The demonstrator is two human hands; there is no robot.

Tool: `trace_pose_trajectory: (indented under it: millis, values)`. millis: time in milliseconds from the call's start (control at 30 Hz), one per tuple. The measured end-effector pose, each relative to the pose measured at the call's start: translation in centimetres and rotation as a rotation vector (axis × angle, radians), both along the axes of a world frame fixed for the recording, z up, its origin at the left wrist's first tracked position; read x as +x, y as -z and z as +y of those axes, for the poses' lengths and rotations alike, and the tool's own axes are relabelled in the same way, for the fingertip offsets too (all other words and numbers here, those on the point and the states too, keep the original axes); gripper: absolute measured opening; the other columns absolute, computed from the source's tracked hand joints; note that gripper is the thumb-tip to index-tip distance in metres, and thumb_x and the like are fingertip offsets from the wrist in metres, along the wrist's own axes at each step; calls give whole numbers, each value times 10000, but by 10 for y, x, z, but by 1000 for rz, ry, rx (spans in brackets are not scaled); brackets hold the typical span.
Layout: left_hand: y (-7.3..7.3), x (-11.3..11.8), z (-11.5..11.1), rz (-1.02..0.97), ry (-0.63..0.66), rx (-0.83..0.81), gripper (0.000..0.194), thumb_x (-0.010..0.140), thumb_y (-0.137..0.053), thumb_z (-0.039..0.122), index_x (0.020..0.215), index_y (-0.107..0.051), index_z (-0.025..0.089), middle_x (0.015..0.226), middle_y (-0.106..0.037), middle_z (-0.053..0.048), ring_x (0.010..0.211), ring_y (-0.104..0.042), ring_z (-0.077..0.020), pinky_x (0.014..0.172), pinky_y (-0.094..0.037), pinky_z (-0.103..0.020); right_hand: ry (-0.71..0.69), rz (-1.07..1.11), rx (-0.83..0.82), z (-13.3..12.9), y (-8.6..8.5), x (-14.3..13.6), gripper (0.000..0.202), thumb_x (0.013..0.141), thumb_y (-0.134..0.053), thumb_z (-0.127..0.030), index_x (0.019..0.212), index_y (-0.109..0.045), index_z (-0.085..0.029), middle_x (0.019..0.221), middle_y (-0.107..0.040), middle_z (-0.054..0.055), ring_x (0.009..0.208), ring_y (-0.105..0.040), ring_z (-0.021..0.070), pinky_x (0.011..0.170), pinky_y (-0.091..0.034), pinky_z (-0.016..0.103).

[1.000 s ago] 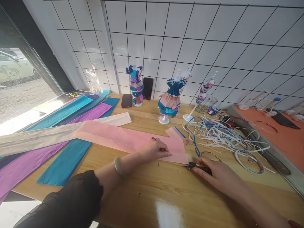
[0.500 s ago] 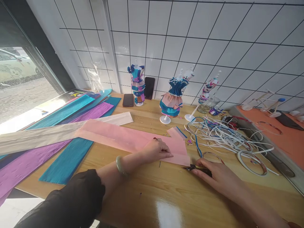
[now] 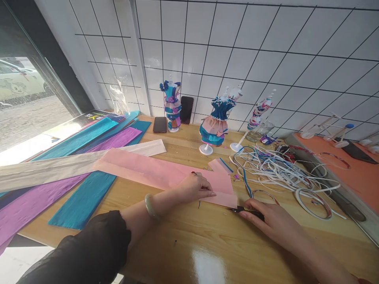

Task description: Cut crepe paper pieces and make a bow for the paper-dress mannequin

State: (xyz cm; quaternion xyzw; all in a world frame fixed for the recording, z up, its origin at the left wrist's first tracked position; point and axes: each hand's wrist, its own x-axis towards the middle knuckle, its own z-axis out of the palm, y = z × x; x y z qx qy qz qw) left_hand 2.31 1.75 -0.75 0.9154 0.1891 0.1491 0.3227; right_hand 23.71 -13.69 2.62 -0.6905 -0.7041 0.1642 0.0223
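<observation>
A long pink crepe paper strip [image 3: 148,169] lies across the wooden table. My left hand [image 3: 197,185], with a pale green bangle at the wrist, rests on the strip near its right end, thumb and fingers pressed together on the paper. At the strip's lower right corner, my right hand [image 3: 257,209] is closed around dark scissors [image 3: 260,215]. The blades are by the paper's edge and partly hidden. A small pink piece with a blue edge [image 3: 220,165] lies just above the strip.
Purple [image 3: 17,215], teal [image 3: 83,201] and white strips [image 3: 59,165] lie at left. Dressed miniature forms [image 3: 213,130] and two phones [image 3: 160,124] stand or lie behind. Tangled ribbons [image 3: 278,169], a glass jar [image 3: 259,132] and an orange surface [image 3: 340,157] are at right.
The scissors' blades, at the corner of the pink strip, show less than before. Both hands have stayed almost in place.
</observation>
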Motion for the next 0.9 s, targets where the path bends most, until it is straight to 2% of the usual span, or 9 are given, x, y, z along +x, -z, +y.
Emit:
trace_pose_trajectory:
  millis: [233,633,900]
  values:
    - [0,0,0,-12,3,-10,221,800,-580,378,728,-672,191,687,-660,5,723,-533,-134,746,-353,-262,-6,8,47,-2,2,1,337,869,-372,-520,882,-592,-266,807,-701,39,708,-634,219,650,-441,329]
    - [2,-1,0,-22,1,-6,241,798,-574,397,723,-668,188,679,-653,4,722,-531,-134,746,-354,-263,22,-13,31,-5,2,-2,355,872,-356,-528,836,-582,-257,767,-695,22,694,-630,211,642,-444,323]
    - [2,0,0,-12,-12,-11,239,796,-576,398,726,-672,191,688,-656,1,734,-533,-137,755,-357,-264,28,-39,80,-7,7,-1,344,859,-389,-529,914,-596,-260,910,-708,43,789,-655,233,662,-466,339]
